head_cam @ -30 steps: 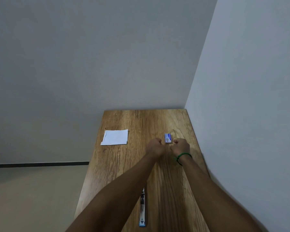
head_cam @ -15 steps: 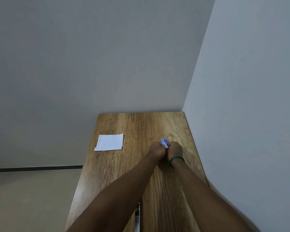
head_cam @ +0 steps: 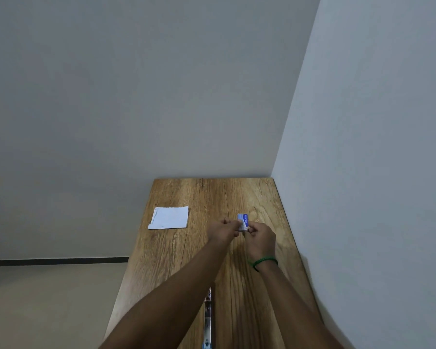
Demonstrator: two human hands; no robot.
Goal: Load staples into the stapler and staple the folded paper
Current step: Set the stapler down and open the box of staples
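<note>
A small blue-and-white staple box (head_cam: 243, 221) is held between both hands above the far right part of the wooden table (head_cam: 212, 195). The left hand (head_cam: 223, 230) is curled, its fingertips pinched against the box's left edge; the right hand (head_cam: 261, 239) is likewise closed, its thumb and fingers gripping the box's lower right corner. The box stands roughly upright between the two hands, most of its printed face rising clear above the fingers; whether it has been opened cannot be made out at this distance. A green band (head_cam: 263, 261) is worn on the right wrist.

The folded paper (head_cam: 169, 217) lies flat on the table, well to the left of the hands and near the table's left edge, touched by neither hand.

The stapler (head_cam: 208, 321) is seen on the near part of the table, lying lengthwise between the two forearms, with its metal track exposed and a blue end at the bottom edge of the view. It is partly hidden by the left forearm and lies well apart from both hands.
</note>
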